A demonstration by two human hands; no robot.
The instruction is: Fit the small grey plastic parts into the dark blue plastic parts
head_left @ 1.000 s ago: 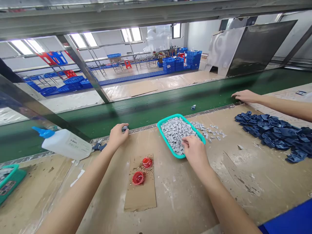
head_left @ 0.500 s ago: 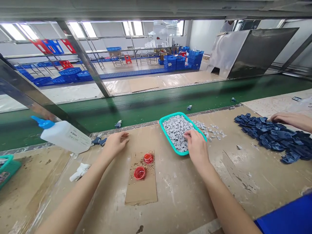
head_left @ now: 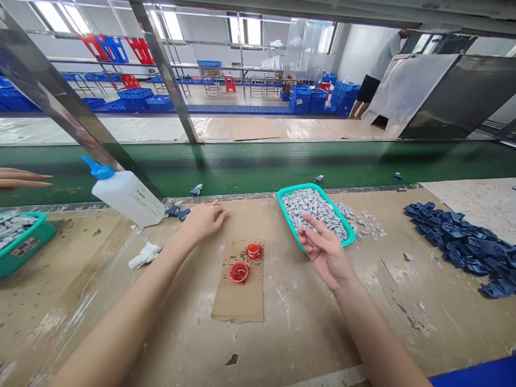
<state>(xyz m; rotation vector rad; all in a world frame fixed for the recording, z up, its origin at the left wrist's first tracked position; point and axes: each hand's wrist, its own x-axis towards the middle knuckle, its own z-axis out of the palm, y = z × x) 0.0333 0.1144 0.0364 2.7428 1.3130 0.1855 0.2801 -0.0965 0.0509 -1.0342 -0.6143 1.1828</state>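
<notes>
Gray bits (head_left: 308,207) in a green tray (head_left: 351,236), right of the frame's middle, with more lying loose just beside it on the surface (head_left: 298,338). Best to pinch just one, softly, by its edges, and lift straight up so as not to drag others over the rim. Right hand (head_left: 328,255) at the tray's near edge, fingertips close together; cannot tell if holding a bit. Left hand (head_left: 203,220) left of the middle, thumb and fingers a little apart, nothing seen between. Bits small, flat and pale, heaped every which way, some seemingly with a little hole.
</notes>
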